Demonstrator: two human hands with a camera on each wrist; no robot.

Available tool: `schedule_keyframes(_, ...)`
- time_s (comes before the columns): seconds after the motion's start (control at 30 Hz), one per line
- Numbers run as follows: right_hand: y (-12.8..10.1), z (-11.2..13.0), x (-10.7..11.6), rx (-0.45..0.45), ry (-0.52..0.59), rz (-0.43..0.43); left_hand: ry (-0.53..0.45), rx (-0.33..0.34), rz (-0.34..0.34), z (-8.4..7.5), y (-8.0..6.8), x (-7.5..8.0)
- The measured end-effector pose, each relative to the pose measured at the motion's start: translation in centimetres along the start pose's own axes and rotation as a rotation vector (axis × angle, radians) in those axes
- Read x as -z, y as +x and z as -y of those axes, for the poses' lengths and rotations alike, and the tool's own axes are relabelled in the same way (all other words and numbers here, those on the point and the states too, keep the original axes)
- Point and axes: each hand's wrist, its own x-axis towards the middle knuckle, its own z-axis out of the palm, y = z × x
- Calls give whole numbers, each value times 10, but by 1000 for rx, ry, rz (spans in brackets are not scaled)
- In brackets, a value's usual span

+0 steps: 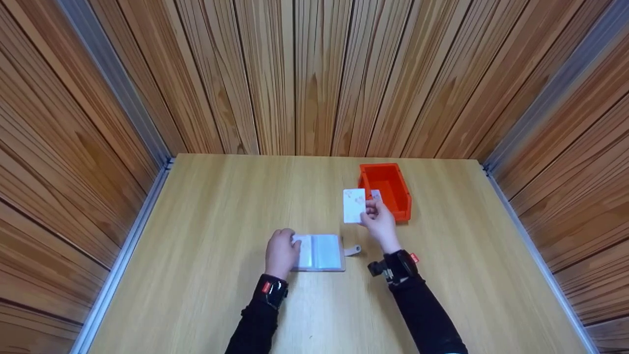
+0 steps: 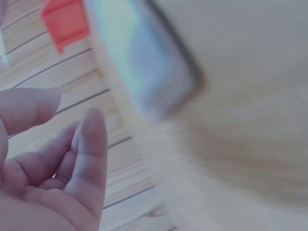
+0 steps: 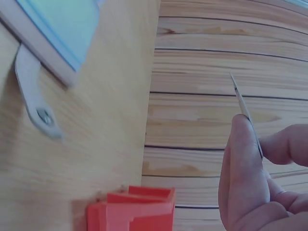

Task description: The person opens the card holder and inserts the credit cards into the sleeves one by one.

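Observation:
My right hand point(image 1: 380, 223) pinches a white card point(image 1: 354, 205) with a faint pattern between thumb and fingers, raised in front of the red bin. In the right wrist view the card point(image 3: 246, 108) appears edge-on. A small card album point(image 1: 328, 251) lies spread on the table with clear, shiny sleeves showing. Its strap with a snap point(image 1: 352, 250) sticks out to the right. My left hand point(image 1: 282, 253) is at the album's left edge. In the left wrist view its thumb and fingers stand apart, with nothing between them.
A red plastic bin point(image 1: 403, 209) stands at the back right of the wooden table point(image 1: 221, 206). Another patterned card point(image 1: 376, 194) shows at the bin, partly behind my right fingers. Wood-plank walls point(image 1: 314, 73) enclose the back and both sides.

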Motion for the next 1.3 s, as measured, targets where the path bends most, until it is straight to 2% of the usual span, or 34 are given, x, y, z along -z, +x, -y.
schedule_keyframes(0.13,-10,0,-8,5,31,28,-57,-78,-53,-10,1,2)
schedule_keyframes(0.23,-16,-2,-14,31,33,41,-92,-91,-72,-15,2,2)
schedule_keyframes(0.5,-30,-3,-24,88,44,89,-175,-83,-50,-26,2,0)
schedule_keyframes(0.83,-43,-2,-37,61,139,171,-346,-35,-18,-37,3,-1)
schedule_keyframes(1.13,-68,35,-35,55,173,239,-426,11,-1,-42,3,0)
schedule_keyframes(1.3,-72,38,-37,29,212,264,-442,20,-2,-41,3,-1)
